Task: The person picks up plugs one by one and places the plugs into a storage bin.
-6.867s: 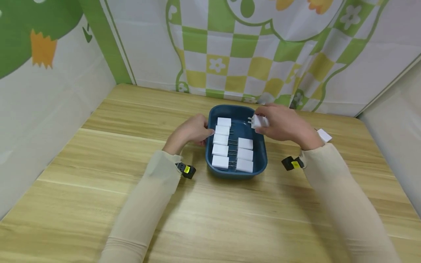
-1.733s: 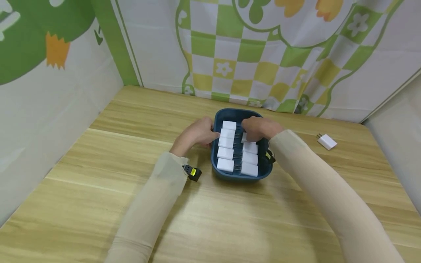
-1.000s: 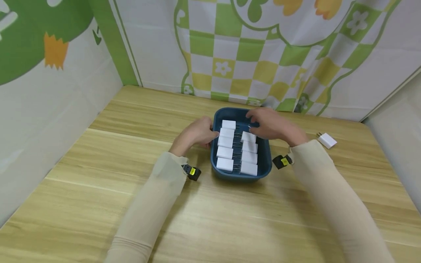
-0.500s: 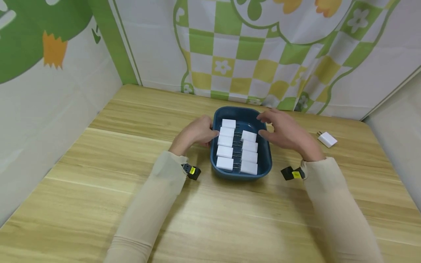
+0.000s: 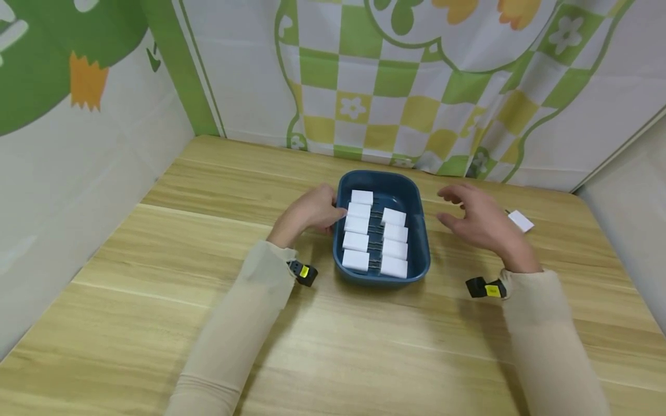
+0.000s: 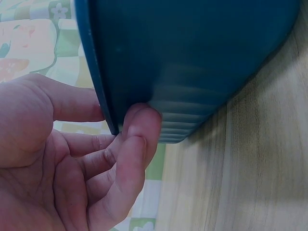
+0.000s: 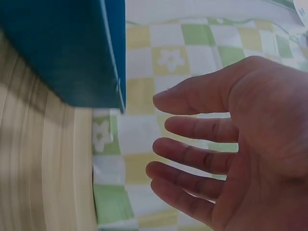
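A dark blue plastic bin [image 5: 382,281] stands on the table with several white plug chargers [image 5: 356,260] lined up in two columns, their metal prongs facing inward. The left column reaches further back than the right one. My left hand [image 5: 314,209] pinches the bin's left rim, thumb on top and fingers below, as the left wrist view shows with the left hand [image 6: 96,149] at the blue wall. My right hand [image 5: 481,222] hovers right of the bin, holding nothing. In the right wrist view the right hand [image 7: 231,144] has loosely spread fingers, apart from the bin's wall [image 7: 62,53].
One more white charger [image 5: 521,221] lies on the wooden table [image 5: 364,346] at the right, just beyond my right hand and partly hidden by it. A patterned cloth [image 5: 385,86] hangs behind the table's back edge.
My right hand brought a charger into the bin's right column and let it go. Since then it has drawn back rightward, out of the bin. The left hand stays on the rim.
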Demonstrator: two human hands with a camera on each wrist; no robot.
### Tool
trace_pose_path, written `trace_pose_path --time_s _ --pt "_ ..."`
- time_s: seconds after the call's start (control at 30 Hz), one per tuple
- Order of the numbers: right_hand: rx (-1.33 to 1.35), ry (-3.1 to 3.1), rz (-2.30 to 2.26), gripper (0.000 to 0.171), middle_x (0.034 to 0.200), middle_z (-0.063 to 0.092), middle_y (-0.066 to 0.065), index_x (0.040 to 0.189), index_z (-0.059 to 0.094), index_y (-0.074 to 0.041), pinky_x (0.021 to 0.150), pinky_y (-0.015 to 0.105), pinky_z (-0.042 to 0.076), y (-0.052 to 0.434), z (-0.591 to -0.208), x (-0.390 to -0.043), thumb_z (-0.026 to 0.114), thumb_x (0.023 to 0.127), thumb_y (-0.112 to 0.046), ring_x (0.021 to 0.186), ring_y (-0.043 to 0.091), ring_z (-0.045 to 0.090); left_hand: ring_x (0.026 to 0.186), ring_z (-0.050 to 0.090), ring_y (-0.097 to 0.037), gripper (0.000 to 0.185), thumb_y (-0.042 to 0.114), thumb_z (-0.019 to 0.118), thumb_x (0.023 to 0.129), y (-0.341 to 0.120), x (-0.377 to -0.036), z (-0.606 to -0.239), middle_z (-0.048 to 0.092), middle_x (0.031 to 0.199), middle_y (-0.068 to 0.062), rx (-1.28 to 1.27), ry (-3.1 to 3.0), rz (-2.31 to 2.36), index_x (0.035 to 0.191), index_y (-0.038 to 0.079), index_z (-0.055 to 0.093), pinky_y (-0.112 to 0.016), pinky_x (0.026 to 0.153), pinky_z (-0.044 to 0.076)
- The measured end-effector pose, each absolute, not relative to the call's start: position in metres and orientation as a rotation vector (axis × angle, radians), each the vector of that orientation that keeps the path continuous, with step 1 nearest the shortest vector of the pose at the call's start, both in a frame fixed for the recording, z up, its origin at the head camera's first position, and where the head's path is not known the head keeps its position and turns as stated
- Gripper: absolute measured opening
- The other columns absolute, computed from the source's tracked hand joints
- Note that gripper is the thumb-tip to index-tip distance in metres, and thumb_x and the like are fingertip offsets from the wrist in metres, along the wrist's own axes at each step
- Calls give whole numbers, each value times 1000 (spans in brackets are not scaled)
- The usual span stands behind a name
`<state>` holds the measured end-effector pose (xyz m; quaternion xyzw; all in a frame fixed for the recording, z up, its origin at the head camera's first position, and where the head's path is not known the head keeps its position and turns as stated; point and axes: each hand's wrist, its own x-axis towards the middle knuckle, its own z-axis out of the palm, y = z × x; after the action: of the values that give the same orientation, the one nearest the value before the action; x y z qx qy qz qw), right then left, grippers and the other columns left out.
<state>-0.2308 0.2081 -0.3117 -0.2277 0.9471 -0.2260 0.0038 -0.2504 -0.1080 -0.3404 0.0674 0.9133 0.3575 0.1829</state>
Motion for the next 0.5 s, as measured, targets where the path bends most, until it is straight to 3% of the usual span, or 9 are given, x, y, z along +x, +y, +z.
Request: trace_pose_path --time_s 0.5 --pt "-496 3016 -691 44 131 54 35 133 54 11 96 64 43 257 -333 -239 64 98 -14 118 51 51 69 70 -24 23 19 59 103 -106 -250 -341 68 77 -11 197 2586 1013 97 -1 70 -40 71 59"
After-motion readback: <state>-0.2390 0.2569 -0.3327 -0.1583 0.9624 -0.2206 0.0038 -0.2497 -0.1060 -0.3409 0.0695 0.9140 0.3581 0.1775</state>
